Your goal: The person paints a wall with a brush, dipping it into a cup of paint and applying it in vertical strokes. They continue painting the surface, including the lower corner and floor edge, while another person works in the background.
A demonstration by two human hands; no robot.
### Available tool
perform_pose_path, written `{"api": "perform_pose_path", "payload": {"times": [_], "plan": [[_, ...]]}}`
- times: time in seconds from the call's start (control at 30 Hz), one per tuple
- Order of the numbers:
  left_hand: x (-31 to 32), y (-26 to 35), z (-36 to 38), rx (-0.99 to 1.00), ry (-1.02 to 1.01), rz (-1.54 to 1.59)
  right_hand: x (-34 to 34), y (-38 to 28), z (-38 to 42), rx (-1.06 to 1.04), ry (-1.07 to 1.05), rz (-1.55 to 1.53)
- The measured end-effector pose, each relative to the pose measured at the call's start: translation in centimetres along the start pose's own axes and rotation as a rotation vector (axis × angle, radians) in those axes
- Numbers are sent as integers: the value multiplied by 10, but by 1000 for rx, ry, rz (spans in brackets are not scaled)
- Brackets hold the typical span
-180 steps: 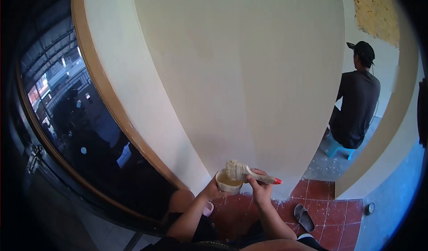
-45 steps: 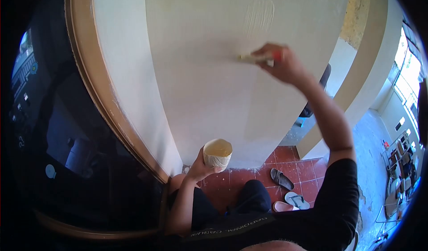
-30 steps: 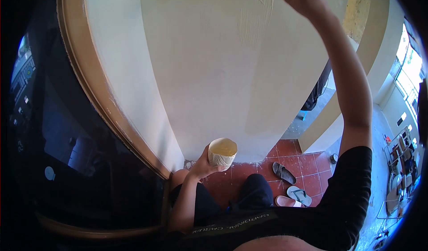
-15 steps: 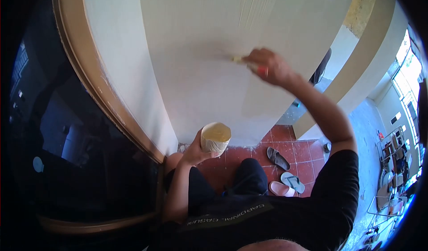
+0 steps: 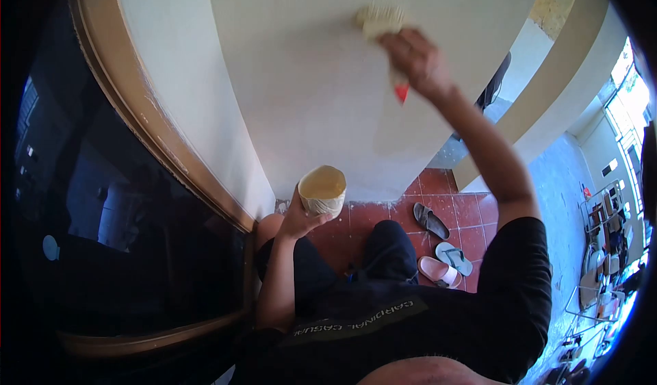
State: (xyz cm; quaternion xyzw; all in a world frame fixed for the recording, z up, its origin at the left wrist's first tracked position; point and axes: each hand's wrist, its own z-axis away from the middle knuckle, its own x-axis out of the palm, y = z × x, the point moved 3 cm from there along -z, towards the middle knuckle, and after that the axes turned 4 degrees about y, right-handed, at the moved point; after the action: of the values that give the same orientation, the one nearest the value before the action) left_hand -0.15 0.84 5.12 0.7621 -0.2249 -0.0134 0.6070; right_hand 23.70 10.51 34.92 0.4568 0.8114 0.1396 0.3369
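Note:
My right hand (image 5: 421, 63) is wrapped round the handle of a paintbrush (image 5: 380, 23), whose red handle end shows below my fingers. The cream-coated bristles press against the pale wall (image 5: 294, 77), high up where wet streaks show. Lower down, my left hand (image 5: 301, 214) grips a paint container (image 5: 323, 192) from its left side and underneath. Pale yellow paint shows inside it, and dried drips coat its outside. The container is tilted slightly, with its opening facing up, apart from the wall.
On the red tile floor (image 5: 369, 215) lie a dark sandal (image 5: 430, 221), a grey flip-flop (image 5: 454, 258) and a pink slide (image 5: 439, 272). A brown door frame (image 5: 164, 142) with a dark panel stands at left. A shoe rack (image 5: 606, 241) stands far right.
My right hand has moved up the wall, and the brush bristles now press on it. The container in my left hand sits slightly higher and further left in view.

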Motion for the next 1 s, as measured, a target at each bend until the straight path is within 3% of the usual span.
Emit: {"api": "perform_pose_path", "payload": {"times": [0.13, 0.23, 0.3, 0.37, 0.4, 0.47, 0.5, 0.57, 0.67, 0.7, 0.83, 0.97, 1.0], "plan": [[-17, -20, 6, 94, 109, -14, 46, -73, 104, 150, -213, -256], [-31, -34, 11, 154, 158, -39, 47, -91, 119, 284, -329, -486], [-36, -44, 13, 160, 167, -49, 63, -71, 118, 307, -440, -469], [-42, -57, 15, 185, 152, -65, 57, -34, 85, 190, -282, -311], [-42, -59, 17, 207, 165, -72, 51, -11, 61, 298, -318, -378], [-43, -69, 21, 194, 193, -89, 20, 2, 15, 343, -176, -307], [-45, -74, 24, 189, 222, -102, 9, 7, 0, 225, -43, -226], [-50, -84, 28, 193, 229, -143, -20, 3, -20, 182, 151, -124], [-52, -86, 32, 187, 227, -147, -16, -12, -6, 83, 136, 48], [-54, -87, 35, 177, 217, -119, 2, -18, 14, 112, 21, -46], [-59, -89, 35, 186, 280, -93, 63, -88, 117, 156, -95, -135], [-60, -90, 39, 137, 274, -27, 89, -150, 194, 317, -388, -351], [-63, -93, 38, 150, 269, -101, 90, -152, 194, 349, -373, -453]]}}
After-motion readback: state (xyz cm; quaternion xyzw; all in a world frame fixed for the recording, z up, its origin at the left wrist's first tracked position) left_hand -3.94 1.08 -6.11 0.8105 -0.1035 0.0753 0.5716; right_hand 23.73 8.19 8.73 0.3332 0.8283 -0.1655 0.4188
